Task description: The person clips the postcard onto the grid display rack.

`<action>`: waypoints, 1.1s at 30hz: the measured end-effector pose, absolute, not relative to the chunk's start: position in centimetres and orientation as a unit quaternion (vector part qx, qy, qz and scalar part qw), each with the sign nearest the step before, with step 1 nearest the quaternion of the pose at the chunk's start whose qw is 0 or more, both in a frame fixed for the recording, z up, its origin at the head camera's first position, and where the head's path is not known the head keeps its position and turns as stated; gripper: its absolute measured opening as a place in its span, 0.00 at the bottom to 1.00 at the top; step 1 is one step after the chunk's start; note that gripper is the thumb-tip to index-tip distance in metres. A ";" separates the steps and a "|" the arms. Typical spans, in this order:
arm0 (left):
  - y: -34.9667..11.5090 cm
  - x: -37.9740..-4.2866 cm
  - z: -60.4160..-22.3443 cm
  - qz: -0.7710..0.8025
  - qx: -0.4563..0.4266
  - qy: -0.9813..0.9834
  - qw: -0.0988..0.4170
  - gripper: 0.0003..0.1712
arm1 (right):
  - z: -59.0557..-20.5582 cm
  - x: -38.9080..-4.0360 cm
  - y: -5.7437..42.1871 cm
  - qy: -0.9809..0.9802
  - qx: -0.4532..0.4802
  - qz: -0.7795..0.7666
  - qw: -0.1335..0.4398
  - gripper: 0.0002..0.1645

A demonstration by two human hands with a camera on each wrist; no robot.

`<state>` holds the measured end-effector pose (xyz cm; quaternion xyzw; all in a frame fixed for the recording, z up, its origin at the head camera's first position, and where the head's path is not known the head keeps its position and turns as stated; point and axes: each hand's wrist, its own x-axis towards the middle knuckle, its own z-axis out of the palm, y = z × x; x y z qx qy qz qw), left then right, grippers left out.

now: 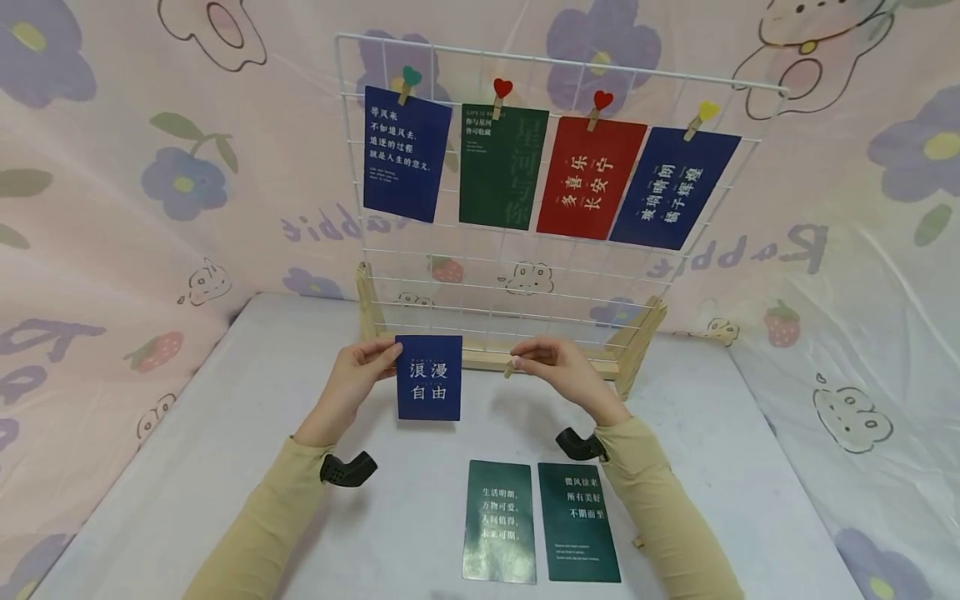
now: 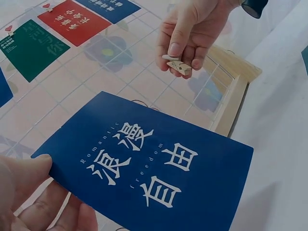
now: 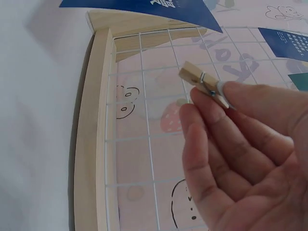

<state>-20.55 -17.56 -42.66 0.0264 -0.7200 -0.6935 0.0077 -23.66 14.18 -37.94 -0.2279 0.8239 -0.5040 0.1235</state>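
My left hand (image 1: 356,379) pinches a blue card (image 1: 429,402) with white characters by its left edge, holding it upright over the table in front of the rack. In the left wrist view the thumb lies on the card's printed face and the fingers are behind it. To the right, my right hand (image 1: 564,372) pinches a small wooden clothespin (image 3: 199,79) between thumb and fingers. The white wire grid rack (image 1: 491,287) stands behind both hands. Across its upper part several cards hang from heart-topped clips, among them a green card (image 1: 504,167) and a red card (image 1: 592,179).
Two dark green cards lie side by side on the white table, a left one (image 1: 499,521) and a right one (image 1: 577,533). Another small clip (image 1: 638,542) lies by my right sleeve. The grid stands in a wooden base (image 1: 480,357). Patterned cloth (image 1: 187,275) surrounds the table.
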 end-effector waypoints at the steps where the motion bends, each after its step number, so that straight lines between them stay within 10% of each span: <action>1: -17.6 -20.6 -42.6 -0.691 0.025 -0.722 0.011 0.22 | -37.9 -23.7 14.0 0.823 -0.225 -0.507 0.123 0.14; 33: -16.0 -24.5 -40.1 -0.675 -0.025 -0.716 0.176 0.18 | -38.4 -26.6 10.0 0.821 -0.253 -0.511 0.017 0.15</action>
